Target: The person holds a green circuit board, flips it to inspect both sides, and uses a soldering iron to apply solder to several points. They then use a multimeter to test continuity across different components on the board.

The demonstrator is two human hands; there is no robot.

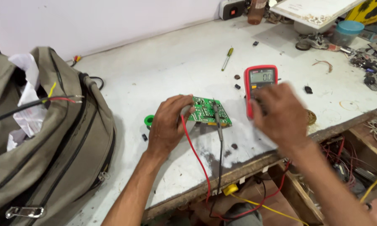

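Observation:
A green circuit board (207,111) lies on the white workbench (167,67). My left hand (168,124) rests at its left edge, fingers closed on the red test lead (195,155), whose tip is hidden under my fingers. A black probe (217,114) lies across the board with its black lead trailing off the bench's front edge. To the right sits a red multimeter (259,79) with a grey display. My right hand (278,115), blurred, covers the meter's lower part; whether it grips anything I cannot tell.
A large olive backpack (46,142) with wires and paper in it fills the left. A green solder spool (149,121), a yellow-handled screwdriver (227,57) and small dark parts lie about. Clutter of tools and containers crowds the back right (343,33). Tangled wires hang below the bench edge (343,163).

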